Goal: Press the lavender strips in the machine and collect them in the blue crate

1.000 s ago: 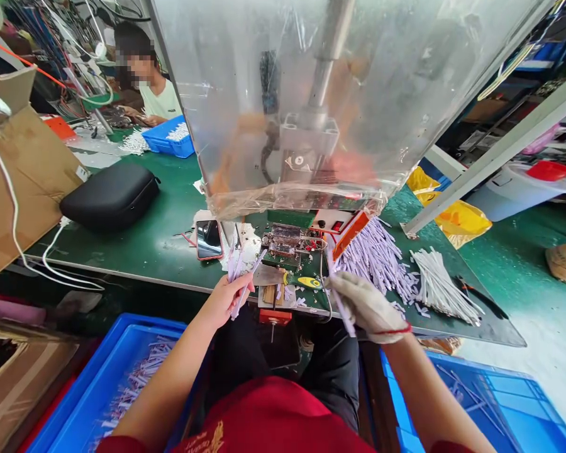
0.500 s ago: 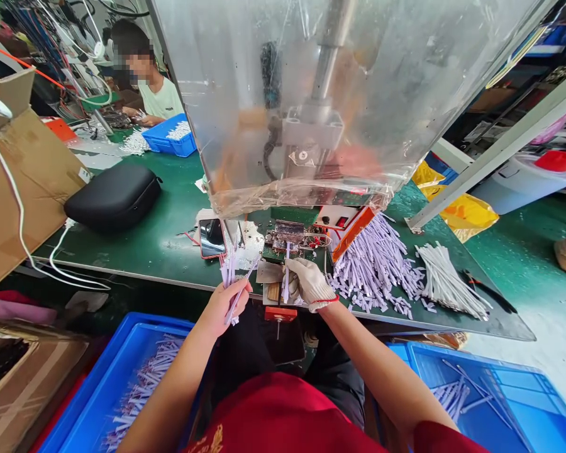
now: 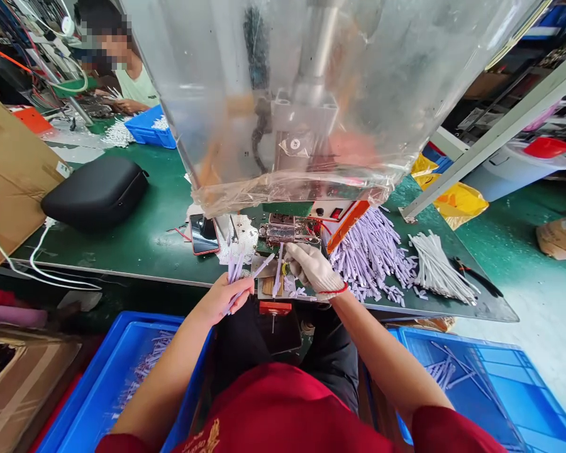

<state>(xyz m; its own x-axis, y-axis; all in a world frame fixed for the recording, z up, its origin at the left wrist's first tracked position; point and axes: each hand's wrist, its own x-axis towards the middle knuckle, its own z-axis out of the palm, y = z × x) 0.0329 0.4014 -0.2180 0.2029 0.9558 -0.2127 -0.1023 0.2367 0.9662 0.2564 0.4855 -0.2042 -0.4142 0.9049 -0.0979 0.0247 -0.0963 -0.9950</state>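
My left hand (image 3: 229, 294), bare, is closed around several thin purple strips (image 3: 236, 269) that stick up past the fingers. In a white glove, my right hand (image 3: 311, 267) is bent at the front edge of the bench, with its fingertips beside one upright purple strip (image 3: 278, 270); whether they grip it is too small to tell. Just beyond is a small metal fixture (image 3: 280, 231) below a clear plastic guard (image 3: 292, 182). A large pile of purple strips (image 3: 370, 255) lies right of the gloved hand.
Left on the green bench (image 3: 155, 220) are a black case (image 3: 97, 192) and a phone (image 3: 204, 234). White strips (image 3: 441, 267) and pliers (image 3: 478, 277) lie at right. Blue bins (image 3: 94, 384) flank my legs. A person (image 3: 134, 82) sits at the back left.
The view has shifted slightly, moving the bench leftward. My right fingers have moved from around the upright strip to its right side. My left hand still holds its bundle.
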